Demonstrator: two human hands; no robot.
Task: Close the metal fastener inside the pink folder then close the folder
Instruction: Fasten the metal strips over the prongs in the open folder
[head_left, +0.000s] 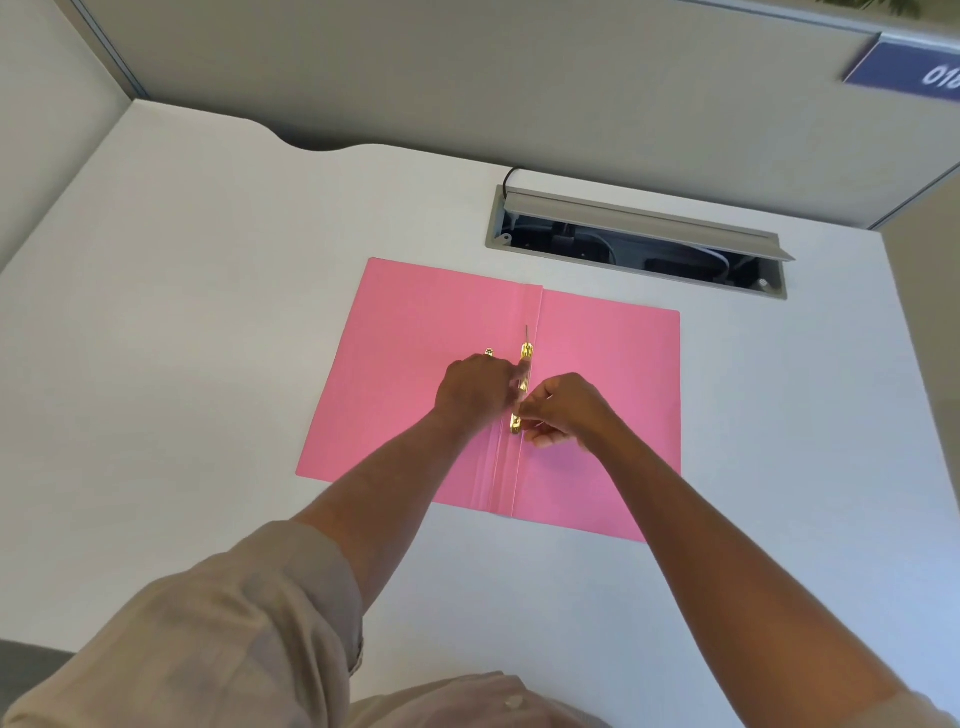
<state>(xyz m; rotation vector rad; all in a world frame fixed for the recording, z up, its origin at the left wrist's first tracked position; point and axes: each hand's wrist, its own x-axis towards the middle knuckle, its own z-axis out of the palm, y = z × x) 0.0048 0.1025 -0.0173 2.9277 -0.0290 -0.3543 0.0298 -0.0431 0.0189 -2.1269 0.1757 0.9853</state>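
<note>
I see one open pink folder (415, 374), one metal fastener (525, 358); left hand (475, 389) pressing it, right hand (563, 408) pinching its 6 o'clock end; bare desk (208, 312) all round.

Perhaps "01" on blue sign (914, 73)

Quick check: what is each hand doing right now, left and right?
Left hand: fingers pressing on the metal fastener, grip unclear.
Right hand: fingers pinched on the fastener's near end, above the open pink folder.

Rolled-up beige sleeve (249, 613) with small cuff button (513, 702)
</note>
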